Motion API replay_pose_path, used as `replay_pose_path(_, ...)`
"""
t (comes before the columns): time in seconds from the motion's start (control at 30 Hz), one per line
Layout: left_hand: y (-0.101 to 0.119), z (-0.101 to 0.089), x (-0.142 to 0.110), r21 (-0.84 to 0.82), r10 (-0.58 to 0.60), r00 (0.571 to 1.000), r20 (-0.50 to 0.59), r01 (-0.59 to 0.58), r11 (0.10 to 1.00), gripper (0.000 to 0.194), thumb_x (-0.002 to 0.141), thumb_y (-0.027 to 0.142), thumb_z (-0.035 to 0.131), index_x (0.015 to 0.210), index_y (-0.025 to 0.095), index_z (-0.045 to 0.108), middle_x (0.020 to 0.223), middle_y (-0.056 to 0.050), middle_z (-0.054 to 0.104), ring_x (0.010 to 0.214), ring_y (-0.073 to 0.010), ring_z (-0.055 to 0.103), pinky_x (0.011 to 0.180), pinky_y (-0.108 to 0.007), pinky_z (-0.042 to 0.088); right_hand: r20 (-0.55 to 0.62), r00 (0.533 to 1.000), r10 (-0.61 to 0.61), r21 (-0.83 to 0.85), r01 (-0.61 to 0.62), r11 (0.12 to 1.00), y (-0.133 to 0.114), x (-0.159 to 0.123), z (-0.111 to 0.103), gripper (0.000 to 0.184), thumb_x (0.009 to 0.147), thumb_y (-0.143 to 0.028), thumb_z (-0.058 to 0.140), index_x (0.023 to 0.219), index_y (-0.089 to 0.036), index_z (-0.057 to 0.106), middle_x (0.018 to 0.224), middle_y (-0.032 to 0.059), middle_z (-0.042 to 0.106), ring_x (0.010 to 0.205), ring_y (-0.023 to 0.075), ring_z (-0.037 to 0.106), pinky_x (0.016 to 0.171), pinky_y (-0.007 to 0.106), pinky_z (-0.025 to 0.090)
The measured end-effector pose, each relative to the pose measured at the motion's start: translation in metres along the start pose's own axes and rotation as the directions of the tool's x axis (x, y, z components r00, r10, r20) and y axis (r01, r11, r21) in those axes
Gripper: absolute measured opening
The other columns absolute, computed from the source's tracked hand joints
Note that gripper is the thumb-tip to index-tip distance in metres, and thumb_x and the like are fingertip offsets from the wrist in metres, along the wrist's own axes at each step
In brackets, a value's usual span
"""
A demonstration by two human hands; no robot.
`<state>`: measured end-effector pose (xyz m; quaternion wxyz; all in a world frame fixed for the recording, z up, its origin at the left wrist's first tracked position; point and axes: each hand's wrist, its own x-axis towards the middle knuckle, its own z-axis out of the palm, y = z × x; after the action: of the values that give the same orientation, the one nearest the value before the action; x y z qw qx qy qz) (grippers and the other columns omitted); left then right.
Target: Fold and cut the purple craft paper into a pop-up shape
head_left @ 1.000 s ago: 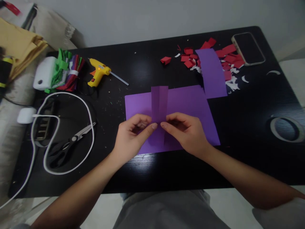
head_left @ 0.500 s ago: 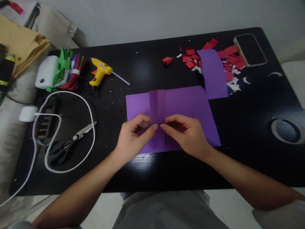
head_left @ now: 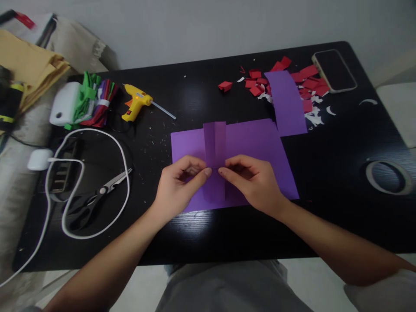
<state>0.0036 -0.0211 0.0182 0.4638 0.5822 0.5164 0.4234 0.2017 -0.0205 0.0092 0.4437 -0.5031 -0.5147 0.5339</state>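
A creased strip of purple paper [head_left: 215, 143] stands raised between my two hands, with a lengthwise fold down its middle and a crosswise crease at thumb height. My left hand [head_left: 185, 180] pinches its left edge between thumb and fingers. On the right edge, my right hand [head_left: 251, 180] pinches it the same way, the thumb tips a short gap apart. Beneath both hands a larger purple sheet [head_left: 260, 143] lies flat on the black table. The strip's lower part hangs below the thumbs, over that sheet.
Left on the table [head_left: 156, 234] lie scissors [head_left: 103, 190], a white cable [head_left: 125, 164], a yellow glue gun [head_left: 136, 102] and bundled coloured stems [head_left: 94, 99]. Back right are red paper scraps [head_left: 256, 89], a purple piece [head_left: 289, 104] and a phone [head_left: 336, 71]. A ring [head_left: 370, 177] sits far right.
My left thumb has shifted slightly left, widening the gap between the thumbs. Both hands keep their pinch on the purple strip. The whole view has moved a little.
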Motion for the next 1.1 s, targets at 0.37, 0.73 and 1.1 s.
replay_pose_path(0.37,-0.0007,0.0004,-0.0014,0.005,-0.032,0.999,-0.027,0.032,0.999,0.012,0.086,0.028,0.08,0.083,0.018,0.074,0.068,0.001,0.067,0.06,-0.0102,0.057,0.057,-0.022,0.048,0.035,0.999,0.017,0.041,-0.018,0.999,-0.0015,0.0031,-0.0031,0.015,0.082,-0.035,0.088,0.083,-0.023,0.079,0.083,0.0014,0.079,0.08,0.0182,0.074,0.078,0.033,0.064)
replay_pose_path(0.73,0.0006,0.0006,-0.0001,-0.032,-0.049,0.999,-0.021,0.048,0.998,0.011,0.087,0.025,0.076,0.082,0.018,0.07,0.067,0.003,0.061,0.059,-0.0095,0.052,0.056,-0.022,0.044,0.064,0.998,0.025,0.06,-0.028,0.998,0.0013,0.0041,-0.0027,0.018,0.079,-0.036,0.089,0.085,-0.023,0.078,0.084,0.0019,0.078,0.08,0.0187,0.073,0.078,0.034,0.063)
replay_pose_path(1.1,-0.004,0.0008,-0.0055,0.023,-0.02,1.0,0.0,0.02,1.0,0.032,0.09,0.033,0.078,0.068,0.019,0.059,0.063,0.004,0.049,0.058,-0.0104,0.042,0.054,-0.025,0.035,0.143,0.989,0.044,0.014,-0.047,0.999,-0.0029,0.0017,-0.0021,0.017,0.084,-0.037,0.084,0.083,-0.021,0.076,0.079,0.0011,0.074,0.074,0.0164,0.068,0.071,0.03,0.059)
